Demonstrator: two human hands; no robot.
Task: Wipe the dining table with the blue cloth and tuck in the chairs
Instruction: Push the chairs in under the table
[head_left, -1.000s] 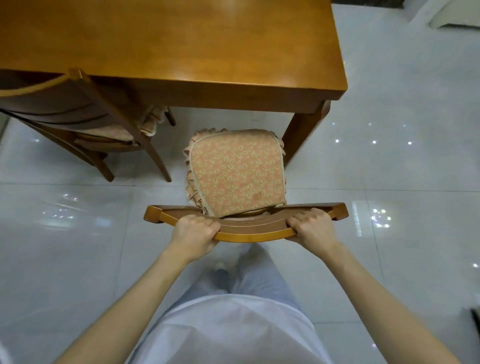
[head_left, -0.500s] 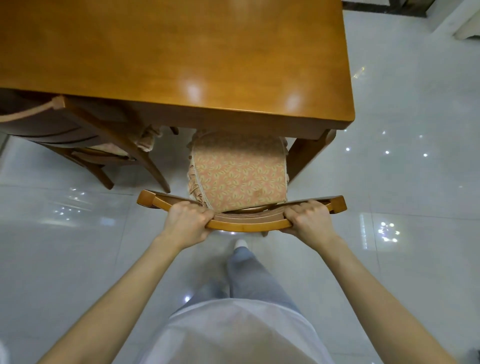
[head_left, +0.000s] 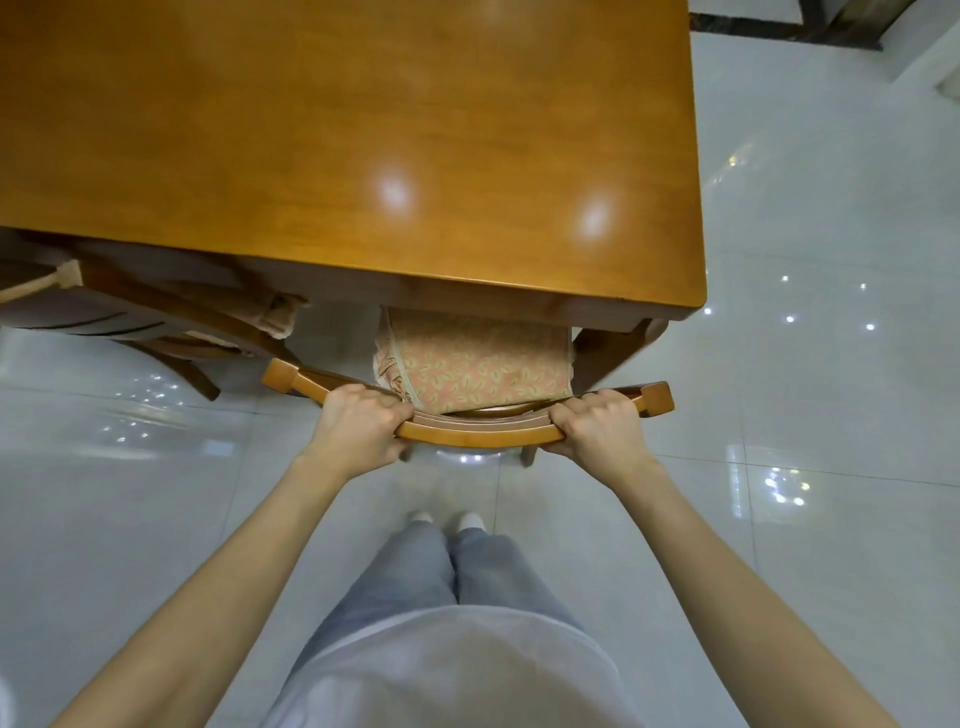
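A wooden dining table (head_left: 363, 156) fills the upper part of the head view. In front of me stands a wooden chair whose curved top rail (head_left: 478, 431) lies just below the table's near edge. Its patterned orange seat cushion (head_left: 478, 371) is partly hidden under the tabletop. My left hand (head_left: 358, 423) grips the rail left of centre. My right hand (head_left: 597, 428) grips it right of centre. No blue cloth is in view.
A second wooden chair (head_left: 130, 312) with a cushion stands tucked under the table at the left. The table leg (head_left: 608, 348) stands just right of the cushion. Glossy white tiled floor (head_left: 831, 415) surrounds the table. My legs and feet (head_left: 447, 519) are behind the chair.
The chair has slid forward under the table with both hands on its rail; more of the cushion is now covered by the tabletop. I have stepped closer to the table.
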